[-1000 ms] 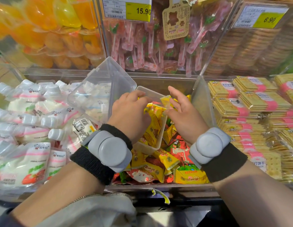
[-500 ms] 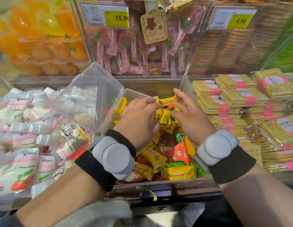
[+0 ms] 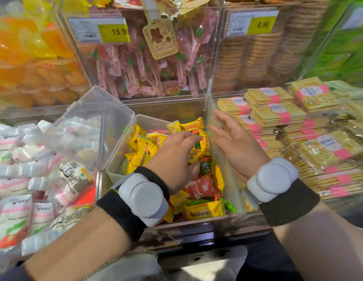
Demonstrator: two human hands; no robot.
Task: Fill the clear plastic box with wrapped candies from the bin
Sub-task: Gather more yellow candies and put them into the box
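Where the box lies in the bin, its lid stands swung open to the box's left, over white pouches. Seen from the head, the box is heaped with yellow candies. Loose candies, red, green and yellow, lie in the bin just right of the box and in front of it.

The left hand rests palm down on the heap at the box's right edge. Its fingers are bent over the wrappers and its thumb is spread apart toward the loose candies. It seems to press on the pile, but I cannot tell whether the fingers pinch a candy, since the palm hides what is under them.

The right hand hangs just right of the box, by the bin's clear side wall. Its fingers are straight and spread, the palm is turned toward the box, and it holds nothing.

The left wrist bears a grey puck on a black band, and the right wrist bears the same.

Beyond the box stands a clear case of pink lollipops under a tag reading 15.90. Stacked round biscuits are beyond and to its right. Flat cracker packs with pink strips lie well right of the box. Orange jelly cups sit beyond and to its left.
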